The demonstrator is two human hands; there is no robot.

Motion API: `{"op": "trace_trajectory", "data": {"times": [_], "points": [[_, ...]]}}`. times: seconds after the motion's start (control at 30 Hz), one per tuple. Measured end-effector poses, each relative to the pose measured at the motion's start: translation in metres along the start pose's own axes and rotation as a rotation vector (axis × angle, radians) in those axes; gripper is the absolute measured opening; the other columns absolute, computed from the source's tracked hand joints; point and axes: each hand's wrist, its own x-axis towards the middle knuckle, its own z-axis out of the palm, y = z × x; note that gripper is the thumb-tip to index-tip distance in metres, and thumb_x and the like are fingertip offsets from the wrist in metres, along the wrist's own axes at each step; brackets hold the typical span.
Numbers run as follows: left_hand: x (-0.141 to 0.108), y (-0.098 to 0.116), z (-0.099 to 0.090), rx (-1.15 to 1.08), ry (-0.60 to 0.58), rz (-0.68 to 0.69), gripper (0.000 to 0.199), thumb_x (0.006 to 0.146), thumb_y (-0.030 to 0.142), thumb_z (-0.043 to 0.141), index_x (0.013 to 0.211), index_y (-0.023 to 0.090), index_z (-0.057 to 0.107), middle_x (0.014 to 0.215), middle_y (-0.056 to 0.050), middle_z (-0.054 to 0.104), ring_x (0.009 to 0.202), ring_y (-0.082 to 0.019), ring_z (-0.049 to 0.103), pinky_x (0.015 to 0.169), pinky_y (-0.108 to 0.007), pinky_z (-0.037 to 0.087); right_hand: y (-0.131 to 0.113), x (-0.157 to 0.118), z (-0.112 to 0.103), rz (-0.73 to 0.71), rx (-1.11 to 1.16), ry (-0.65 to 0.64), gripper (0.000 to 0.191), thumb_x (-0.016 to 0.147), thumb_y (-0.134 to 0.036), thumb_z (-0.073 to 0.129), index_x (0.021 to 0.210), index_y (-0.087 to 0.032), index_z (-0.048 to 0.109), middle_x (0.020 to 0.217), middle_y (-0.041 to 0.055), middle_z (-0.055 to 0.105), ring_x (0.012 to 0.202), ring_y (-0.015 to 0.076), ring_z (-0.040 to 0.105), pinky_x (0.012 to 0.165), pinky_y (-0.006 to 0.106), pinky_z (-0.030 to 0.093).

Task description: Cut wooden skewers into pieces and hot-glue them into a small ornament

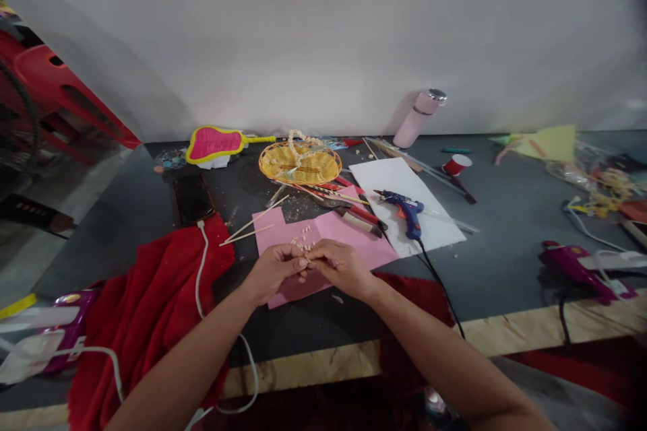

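Note:
My left hand and my right hand meet fingertip to fingertip over a pink sheet of paper. Both are closed in a pinch on something small and pale, too small to name. Just beyond my fingers, several small pale pieces lie scattered on the paper. Two thin wooden sticks rest at the sheet's left edge, close to my left hand. A blue glue gun lies on a white sheet to the right of my right hand.
Behind the paper sits a yellow wicker basket; pliers lie before it. A pink bottle stands against the wall. Left are a red cloth, a phone and a pink-yellow paddle shape. Purple power strips and cords flank the table.

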Motion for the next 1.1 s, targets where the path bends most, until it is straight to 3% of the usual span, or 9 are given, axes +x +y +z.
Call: {"op": "trace_trajectory", "data": {"times": [0.33, 0.57, 0.7, 0.9, 1.1], "points": [[-0.0006, 0.0028, 0.0031, 0.043, 0.039, 0.036, 0.023, 0.067, 0.028, 0.072, 0.082, 0.011, 0.067, 0.071, -0.003, 0.063, 0.063, -0.01, 0.055, 0.06, -0.021, 0.045, 0.0026, -0.0006, -0.0018, -0.04, -0.109, 0.02, 0.019, 0.083, -0.013, 0.05, 0.097, -0.021, 0.06, 0.083, 0.0044, 0.063, 0.075, 0.0141, 0.06, 0.069, 0.027, 0.05], [-0.0006, 0.0051, 0.0039, -0.022, 0.045, 0.061, 0.02, 0.068, 0.026, 0.071, 0.083, 0.012, 0.067, 0.076, -0.003, 0.064, 0.063, -0.009, 0.055, 0.06, -0.021, 0.045, 0.0006, -0.0015, -0.0026, 0.042, -0.099, 0.045, 0.024, 0.082, -0.018, 0.054, 0.106, -0.021, 0.055, 0.089, 0.0046, 0.062, 0.078, 0.014, 0.06, 0.068, 0.026, 0.05], [0.0001, 0.0035, 0.0008, -0.046, 0.042, 0.062, 0.019, 0.068, 0.023, 0.071, 0.082, 0.011, 0.066, 0.075, -0.004, 0.064, 0.063, -0.01, 0.056, 0.06, -0.022, 0.045, -0.0004, -0.0019, -0.0028, 0.049, -0.078, 0.065, 0.019, 0.083, -0.021, 0.054, 0.102, -0.02, 0.054, 0.088, 0.0047, 0.062, 0.078, 0.0141, 0.06, 0.067, 0.026, 0.049], [-0.0003, 0.0045, 0.001, -0.043, 0.055, 0.069, 0.018, 0.068, 0.025, 0.071, 0.079, 0.011, 0.065, 0.068, -0.002, 0.062, 0.061, -0.009, 0.055, 0.058, -0.021, 0.044, -0.0013, -0.0029, -0.006, 0.118, -0.01, 0.149, 0.014, 0.08, -0.028, 0.059, 0.088, -0.019, 0.051, 0.077, 0.0019, 0.057, 0.062, 0.0113, 0.054, 0.057, 0.024, 0.047], [-0.0009, 0.0059, 0.0022, -0.038, 0.062, 0.061, 0.021, 0.067, 0.027, 0.072, 0.079, 0.011, 0.065, 0.071, -0.004, 0.063, 0.06, -0.01, 0.055, 0.058, -0.022, 0.045, -0.0007, -0.0011, -0.0078, 0.076, -0.074, 0.159, 0.009, 0.084, -0.028, 0.054, 0.081, -0.019, 0.055, 0.073, 0.0025, 0.058, 0.066, 0.013, 0.055, 0.061, 0.025, 0.047]]}}
